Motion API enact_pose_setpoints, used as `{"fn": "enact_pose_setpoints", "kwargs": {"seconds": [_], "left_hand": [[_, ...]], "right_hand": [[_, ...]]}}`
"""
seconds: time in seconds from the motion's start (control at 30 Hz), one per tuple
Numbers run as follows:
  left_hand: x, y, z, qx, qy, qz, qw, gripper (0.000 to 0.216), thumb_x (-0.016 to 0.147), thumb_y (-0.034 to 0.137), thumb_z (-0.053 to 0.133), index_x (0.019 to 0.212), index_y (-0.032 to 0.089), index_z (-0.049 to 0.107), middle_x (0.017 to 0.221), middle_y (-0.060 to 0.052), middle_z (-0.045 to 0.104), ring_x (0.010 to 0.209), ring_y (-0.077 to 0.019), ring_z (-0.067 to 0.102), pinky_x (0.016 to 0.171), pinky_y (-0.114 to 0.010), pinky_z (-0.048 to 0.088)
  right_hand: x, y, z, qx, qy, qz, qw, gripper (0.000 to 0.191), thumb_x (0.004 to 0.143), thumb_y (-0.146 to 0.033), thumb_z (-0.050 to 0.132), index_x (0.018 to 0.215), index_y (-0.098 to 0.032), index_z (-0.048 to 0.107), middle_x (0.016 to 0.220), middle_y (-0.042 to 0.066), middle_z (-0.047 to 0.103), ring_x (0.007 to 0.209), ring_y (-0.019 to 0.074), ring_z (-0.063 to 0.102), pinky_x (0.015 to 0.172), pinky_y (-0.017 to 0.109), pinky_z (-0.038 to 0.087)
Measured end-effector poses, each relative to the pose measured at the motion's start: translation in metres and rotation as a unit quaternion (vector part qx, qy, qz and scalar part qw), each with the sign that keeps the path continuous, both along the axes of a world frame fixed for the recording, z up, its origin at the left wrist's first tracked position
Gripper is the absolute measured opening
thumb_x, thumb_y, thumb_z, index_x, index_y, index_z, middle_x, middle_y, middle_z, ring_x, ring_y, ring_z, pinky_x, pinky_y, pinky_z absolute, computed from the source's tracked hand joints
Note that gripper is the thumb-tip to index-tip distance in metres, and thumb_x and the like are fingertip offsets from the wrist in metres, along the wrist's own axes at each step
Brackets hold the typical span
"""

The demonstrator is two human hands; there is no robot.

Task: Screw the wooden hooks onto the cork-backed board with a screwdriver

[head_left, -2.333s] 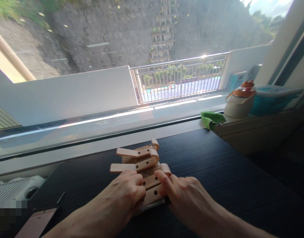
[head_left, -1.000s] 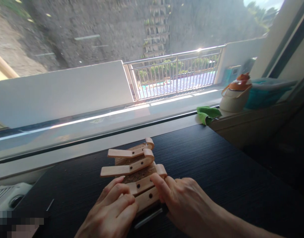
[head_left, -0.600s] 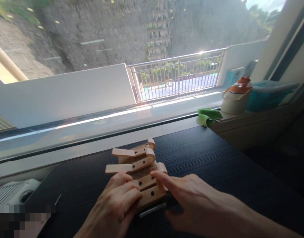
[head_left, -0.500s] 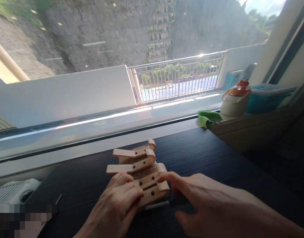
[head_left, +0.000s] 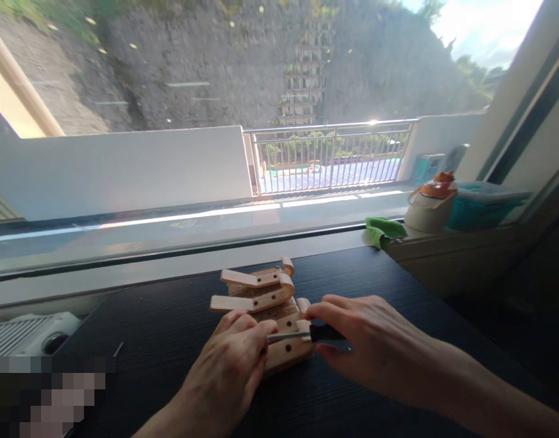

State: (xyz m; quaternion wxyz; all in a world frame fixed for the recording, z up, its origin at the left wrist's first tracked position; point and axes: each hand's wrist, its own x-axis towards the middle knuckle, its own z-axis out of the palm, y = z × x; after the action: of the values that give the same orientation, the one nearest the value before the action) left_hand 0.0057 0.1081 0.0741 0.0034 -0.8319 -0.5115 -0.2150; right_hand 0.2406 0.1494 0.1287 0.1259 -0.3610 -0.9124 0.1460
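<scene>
A wooden rack with several curved hook arms [head_left: 260, 293] lies on the dark table [head_left: 374, 286]. My left hand [head_left: 231, 362] rests on its near left side with fingers curled, pressing on the nearest arms. My right hand [head_left: 361, 344] is closed round the black handle of a screwdriver [head_left: 302, 334]. The tool's thin metal shaft lies level and points left over the nearest arm [head_left: 288, 353], its tip close to my left fingers.
A window sill runs behind the table, with a green cloth [head_left: 384, 230], a white and orange jug [head_left: 427, 204] and a teal container [head_left: 484, 207] at the right. A white appliance [head_left: 28, 334] sits at the far left. Beyond the glass is a balcony railing.
My right hand left the rack, reached to the table beside it and picked up the screwdriver, which lay under the rack's near edge. It now holds the tool over the nearest arm. My left hand stayed.
</scene>
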Motion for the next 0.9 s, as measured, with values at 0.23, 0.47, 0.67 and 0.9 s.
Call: {"fn": "enact_pose_setpoints", "kwargs": {"seconds": [0.23,0.47,0.67,0.9], "left_hand": [[-0.002,0.003,0.003,-0.034,-0.038,0.035,0.998,0.048,0.076,0.008,0.054,0.119,0.028,0.059,0.103,-0.004,0.066,0.103,-0.0217,0.061,0.091,-0.039,0.050],[-0.011,0.008,0.019,-0.057,-0.041,0.047,0.996,0.041,0.076,0.013,0.055,0.114,0.026,0.063,0.091,-0.003,0.066,0.096,-0.0214,0.062,0.089,-0.039,0.051],[-0.018,0.019,0.042,-0.063,-0.054,0.021,0.996,0.021,0.078,0.024,0.059,0.096,0.026,0.069,0.091,-0.003,0.064,0.094,-0.0206,0.061,0.087,-0.036,0.052],[-0.013,0.020,0.048,-0.116,-0.030,0.036,0.992,0.011,0.078,0.027,0.060,0.073,0.023,0.070,0.085,-0.002,0.064,0.092,-0.0203,0.061,0.081,-0.031,0.049]], "right_hand": [[-0.014,0.013,-0.030,0.003,0.042,0.006,0.999,0.023,0.085,-0.024,0.055,0.107,-0.023,0.060,0.096,0.001,0.070,0.082,0.0183,0.066,0.066,0.025,0.038],[-0.021,0.014,-0.015,0.000,0.028,0.016,0.999,0.014,0.091,-0.025,0.049,0.100,-0.019,0.057,0.091,0.003,0.070,0.081,0.0188,0.066,0.065,0.025,0.036],[-0.023,0.024,-0.002,0.032,0.022,0.027,0.999,0.018,0.092,-0.032,0.049,0.103,-0.019,0.056,0.088,0.005,0.070,0.079,0.0200,0.065,0.062,0.026,0.032],[-0.019,0.028,-0.002,0.037,0.007,0.037,0.999,0.025,0.093,-0.037,0.049,0.108,-0.019,0.058,0.087,0.006,0.070,0.078,0.0203,0.065,0.062,0.026,0.030]]}}
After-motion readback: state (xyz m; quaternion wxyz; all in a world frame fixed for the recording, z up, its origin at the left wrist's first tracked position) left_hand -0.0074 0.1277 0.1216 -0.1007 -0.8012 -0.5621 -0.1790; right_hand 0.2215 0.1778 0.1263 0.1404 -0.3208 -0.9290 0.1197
